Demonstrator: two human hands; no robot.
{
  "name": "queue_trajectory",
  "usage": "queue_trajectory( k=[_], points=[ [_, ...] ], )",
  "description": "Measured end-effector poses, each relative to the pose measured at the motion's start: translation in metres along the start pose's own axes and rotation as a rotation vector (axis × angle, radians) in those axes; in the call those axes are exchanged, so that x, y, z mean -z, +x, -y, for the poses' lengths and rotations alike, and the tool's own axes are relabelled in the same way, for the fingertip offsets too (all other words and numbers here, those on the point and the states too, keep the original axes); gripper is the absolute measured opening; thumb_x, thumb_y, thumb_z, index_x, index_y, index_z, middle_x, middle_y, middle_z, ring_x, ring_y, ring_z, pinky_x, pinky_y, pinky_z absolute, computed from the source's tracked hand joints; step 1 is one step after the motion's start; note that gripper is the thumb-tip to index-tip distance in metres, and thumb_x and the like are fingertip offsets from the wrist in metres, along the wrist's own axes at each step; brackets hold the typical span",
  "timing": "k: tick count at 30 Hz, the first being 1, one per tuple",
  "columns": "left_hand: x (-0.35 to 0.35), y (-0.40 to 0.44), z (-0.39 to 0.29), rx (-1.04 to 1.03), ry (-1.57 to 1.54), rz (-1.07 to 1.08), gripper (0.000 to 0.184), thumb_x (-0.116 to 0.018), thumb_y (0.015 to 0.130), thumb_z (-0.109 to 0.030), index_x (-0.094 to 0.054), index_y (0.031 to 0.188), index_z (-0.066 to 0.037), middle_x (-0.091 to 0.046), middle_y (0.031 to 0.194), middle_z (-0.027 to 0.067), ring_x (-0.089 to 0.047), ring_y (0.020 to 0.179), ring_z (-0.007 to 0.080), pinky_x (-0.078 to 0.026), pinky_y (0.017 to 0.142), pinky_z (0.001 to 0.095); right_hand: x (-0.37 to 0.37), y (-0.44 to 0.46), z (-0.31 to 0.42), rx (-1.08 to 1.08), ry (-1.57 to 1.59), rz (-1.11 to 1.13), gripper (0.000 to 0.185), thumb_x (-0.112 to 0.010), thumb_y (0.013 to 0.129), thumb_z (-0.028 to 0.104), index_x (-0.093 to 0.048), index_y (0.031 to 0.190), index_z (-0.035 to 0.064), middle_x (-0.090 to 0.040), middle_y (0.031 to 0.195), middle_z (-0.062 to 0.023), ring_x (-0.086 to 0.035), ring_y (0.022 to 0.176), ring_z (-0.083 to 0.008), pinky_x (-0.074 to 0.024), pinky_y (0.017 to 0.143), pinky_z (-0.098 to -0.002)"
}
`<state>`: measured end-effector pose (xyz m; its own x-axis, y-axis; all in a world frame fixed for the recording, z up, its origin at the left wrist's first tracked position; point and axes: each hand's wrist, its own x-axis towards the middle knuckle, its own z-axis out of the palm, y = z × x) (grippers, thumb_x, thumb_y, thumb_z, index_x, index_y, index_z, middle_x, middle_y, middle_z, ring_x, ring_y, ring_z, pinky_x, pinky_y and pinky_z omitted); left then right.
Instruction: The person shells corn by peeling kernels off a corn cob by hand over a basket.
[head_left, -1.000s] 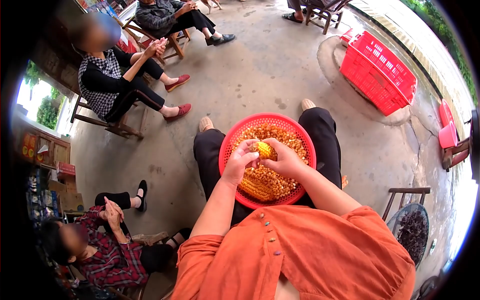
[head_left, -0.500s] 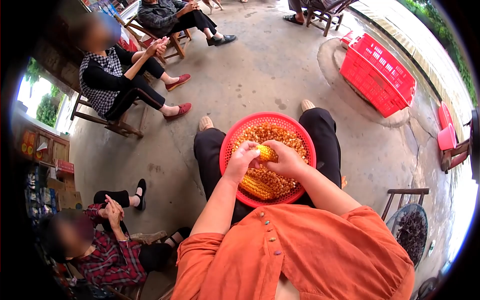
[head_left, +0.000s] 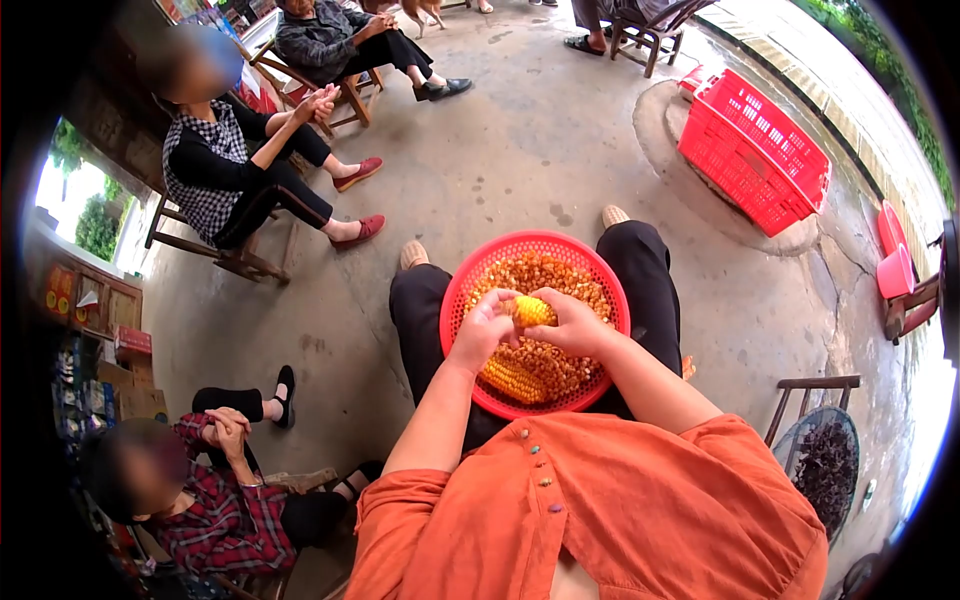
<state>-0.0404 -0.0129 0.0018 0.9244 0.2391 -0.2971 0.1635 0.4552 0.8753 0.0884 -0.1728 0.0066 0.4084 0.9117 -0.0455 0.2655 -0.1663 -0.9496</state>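
A yellow corn cob is held between my two hands, above a red perforated basket on my lap. My left hand has its fingers closed at the cob's left end. Wrapped round the right end is my right hand, its thumb along the cob. Loose orange corn kernels fill much of the basket. Another corn cob lies on them at the near left side. My fingers partly hide the held cob.
On the concrete floor at the upper right stands a red plastic crate. A round tray of dark dried material sits at the lower right by a wooden chair. Several people sit to the left and at the back. Pink basins are at the far right.
My fingers have shifted slightly on the cob, which has turned a little between my hands. The basket and the cob lying in it stay in place.
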Motion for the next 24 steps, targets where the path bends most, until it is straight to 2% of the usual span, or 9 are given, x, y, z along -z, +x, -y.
queue_trajectory(
  k=[3,6,9,10,13,15,17,20,24],
  points=[
    [-0.002,-0.001,0.000,-0.034,0.061,-0.044,0.035,-0.048,0.083,0.000,-0.053,0.117,-0.004,-0.064,0.097,0.0076,-0.063,0.072,0.0149,-0.053,0.066,0.0268,0.000,-0.003,0.004,-0.009,0.031,-0.014,0.050,-0.077,0.080,0.022,-0.054,0.121,0.0042,-0.066,0.102,-0.0160,-0.065,0.098,-0.0260,-0.0501,0.086,-0.0355],
    [-0.001,0.000,-0.005,0.025,-0.010,0.030,0.044,-0.049,0.082,0.000,-0.051,0.125,-0.006,-0.062,0.109,0.0065,-0.065,0.092,0.0154,-0.056,0.078,0.0287,0.001,-0.003,0.007,0.009,-0.034,-0.025,0.054,-0.077,0.081,0.024,-0.052,0.124,0.0038,-0.066,0.105,-0.0172,-0.065,0.100,-0.0267,-0.0500,0.087,-0.0358],
    [-0.005,0.000,-0.004,0.015,0.026,0.041,0.040,-0.056,0.086,-0.004,-0.052,0.126,-0.007,-0.061,0.110,0.0052,-0.063,0.097,0.0149,-0.056,0.080,0.0295,0.000,-0.005,0.013,-0.017,-0.060,-0.025,0.057,-0.077,0.081,0.026,-0.050,0.125,0.0022,-0.066,0.108,-0.0200,-0.065,0.104,-0.0285,-0.0502,0.088,-0.0366],
    [-0.006,0.001,-0.001,-0.031,0.058,0.024,0.036,-0.061,0.088,-0.009,-0.052,0.123,-0.007,-0.061,0.107,0.0042,-0.063,0.094,0.0141,-0.056,0.078,0.0288,0.000,-0.006,0.014,-0.013,-0.068,-0.023,0.058,-0.077,0.081,0.027,-0.050,0.126,0.0020,-0.066,0.108,-0.0209,-0.065,0.103,-0.0285,-0.0503,0.088,-0.0366],
    [-0.001,0.000,-0.002,-0.007,0.021,-0.001,0.034,-0.062,0.088,-0.010,-0.053,0.121,-0.008,-0.062,0.105,0.0039,-0.064,0.089,0.0137,-0.055,0.075,0.0275,0.013,-0.009,0.034,-0.031,-0.078,0.034,0.060,-0.078,0.079,0.027,-0.051,0.126,0.0022,-0.064,0.111,-0.0222,-0.064,0.104,-0.0306,-0.0503,0.089,-0.0378],
    [0.001,-0.003,-0.005,-0.004,0.006,-0.073,0.034,-0.062,0.088,-0.011,-0.052,0.120,-0.009,-0.062,0.102,0.0036,-0.063,0.082,0.0130,-0.054,0.070,0.0263,0.030,-0.013,0.059,0.226,-0.485,0.016,0.052,-0.076,0.079,0.021,-0.054,0.123,0.0024,-0.061,0.118,-0.0208,-0.061,0.108,-0.0345,-0.0488,0.091,-0.0401],
    [0.012,-0.005,-0.004,-0.004,-0.114,-0.120,0.034,-0.065,0.087,-0.014,-0.053,0.118,-0.010,-0.063,0.099,0.0027,-0.061,0.080,0.0107,-0.053,0.069,0.0253,0.054,-0.015,0.109,0.530,-0.466,-0.045,0.044,-0.074,0.078,0.015,-0.060,0.118,0.0046,-0.059,0.123,-0.0171,-0.058,0.112,-0.0362,-0.0468,0.094,-0.0427],
    [0.014,-0.012,-0.015,-0.053,-0.297,-0.075,0.034,-0.063,0.087,-0.015,-0.050,0.118,-0.010,-0.063,0.101,0.0050,-0.061,0.079,0.0132,-0.053,0.072,0.0287,0.076,-0.035,0.227,0.709,-0.521,-0.033,0.038,-0.073,0.074,0.011,-0.064,0.112,0.0098,-0.061,0.120,-0.0112,-0.058,0.110,-0.0308,-0.0460,0.094,-0.0430],
    [0.014,-0.011,-0.015,-0.016,-0.323,-0.098,0.032,-0.062,0.087,-0.015,-0.051,0.116,-0.011,-0.063,0.102,0.0056,-0.061,0.079,0.0140,-0.052,0.071,0.0290,0.058,-0.057,0.299,0.944,-0.658,0.118,0.039,-0.072,0.074,0.009,-0.064,0.112,0.0085,-0.061,0.118,-0.0113,-0.058,0.108,-0.0297,-0.0463,0.093,-0.0418]
  ],
)
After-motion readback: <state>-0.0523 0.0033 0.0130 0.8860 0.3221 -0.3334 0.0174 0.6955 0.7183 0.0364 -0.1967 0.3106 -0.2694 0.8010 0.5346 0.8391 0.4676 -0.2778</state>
